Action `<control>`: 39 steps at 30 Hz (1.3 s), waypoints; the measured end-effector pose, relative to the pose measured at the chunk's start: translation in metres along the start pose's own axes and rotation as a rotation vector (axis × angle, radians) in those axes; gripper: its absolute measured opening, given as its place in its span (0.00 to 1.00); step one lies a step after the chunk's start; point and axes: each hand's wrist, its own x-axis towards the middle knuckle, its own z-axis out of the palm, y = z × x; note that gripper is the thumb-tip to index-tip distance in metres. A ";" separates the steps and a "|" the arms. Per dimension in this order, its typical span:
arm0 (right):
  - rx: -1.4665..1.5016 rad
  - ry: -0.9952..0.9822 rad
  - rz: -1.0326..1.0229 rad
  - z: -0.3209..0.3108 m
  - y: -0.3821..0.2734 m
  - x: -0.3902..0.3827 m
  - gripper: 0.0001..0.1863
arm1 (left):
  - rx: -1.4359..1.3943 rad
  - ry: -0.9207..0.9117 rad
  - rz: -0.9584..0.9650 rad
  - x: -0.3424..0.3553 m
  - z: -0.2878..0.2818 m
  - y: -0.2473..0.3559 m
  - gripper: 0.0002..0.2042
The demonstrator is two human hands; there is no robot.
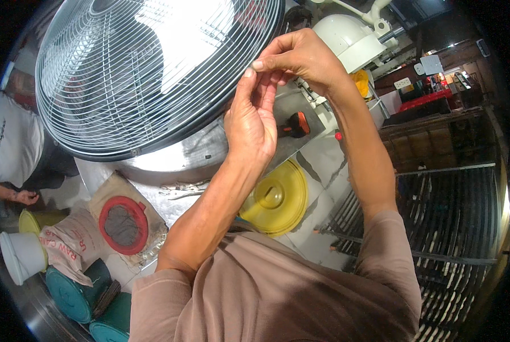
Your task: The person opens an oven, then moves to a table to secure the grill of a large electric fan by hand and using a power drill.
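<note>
A large round fan guard point(112, 108) of grey wire with a dark rim stands tilted in front of me, pale blades showing behind its wires. Right at its rim, my left hand point(250, 122) and my right hand point(306, 60) meet, thumbs and fingertips pinched together. Whatever sits between the fingertips is too small to make out. Below the guard is a shiny metal tabletop point(152, 196), where locking pliers point(184, 190) lie near my left forearm. A black and orange tool point(298, 124) rests beyond my left wrist.
A white fan motor housing point(346, 41) stands beyond my right hand. On the floor are a yellow lid point(273, 198), green buckets point(72, 292) and a sack point(72, 242). A red-ringed round piece point(124, 225) lies on cardboard. Another person point(17, 139) is at the left.
</note>
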 end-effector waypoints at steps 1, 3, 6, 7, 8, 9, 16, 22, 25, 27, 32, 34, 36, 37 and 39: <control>0.014 0.043 -0.024 0.002 0.002 -0.001 0.09 | 0.004 -0.001 0.002 0.000 0.000 0.000 0.11; 0.055 0.064 -0.038 0.003 0.007 -0.002 0.09 | 0.014 0.061 0.006 -0.003 0.004 0.001 0.11; 0.143 0.086 -0.035 0.005 0.014 0.000 0.09 | 0.057 0.030 0.019 -0.003 0.001 0.002 0.11; 0.192 0.091 -0.020 0.005 0.017 0.000 0.09 | 0.059 0.030 0.021 -0.003 0.000 0.001 0.11; 0.193 0.091 -0.020 0.005 0.019 0.000 0.09 | 0.058 0.041 0.030 -0.003 0.002 -0.001 0.10; 0.216 0.091 -0.006 0.004 0.021 -0.001 0.09 | 0.057 0.052 0.038 -0.003 0.004 -0.003 0.10; 0.210 0.221 -0.167 -0.022 0.077 -0.025 0.11 | 0.051 0.136 0.132 -0.004 0.004 -0.005 0.09; -0.938 0.007 0.062 0.006 0.300 -0.067 0.24 | 0.084 0.165 0.073 -0.007 0.011 -0.008 0.09; -0.912 0.160 -0.180 0.022 0.335 -0.059 0.26 | 0.083 0.165 0.069 -0.008 0.013 -0.009 0.10; -0.852 0.096 -0.212 0.035 0.301 -0.045 0.28 | 0.101 0.171 0.101 -0.007 0.008 -0.001 0.10; -0.800 0.010 0.188 0.040 0.249 -0.076 0.29 | 0.065 0.154 0.085 -0.007 0.010 -0.001 0.10; -0.672 0.091 0.124 0.036 0.240 -0.100 0.31 | 0.057 0.159 0.069 -0.008 0.009 0.000 0.10; -0.571 0.234 0.029 0.014 0.204 -0.132 0.37 | 0.054 0.164 0.050 -0.009 0.013 -0.004 0.10; -0.578 0.285 0.027 0.000 0.186 -0.141 0.35 | 0.041 0.166 0.043 -0.009 0.013 -0.005 0.10; -0.473 0.384 0.053 -0.013 0.128 -0.149 0.33 | 0.061 0.177 0.097 -0.008 0.010 -0.001 0.11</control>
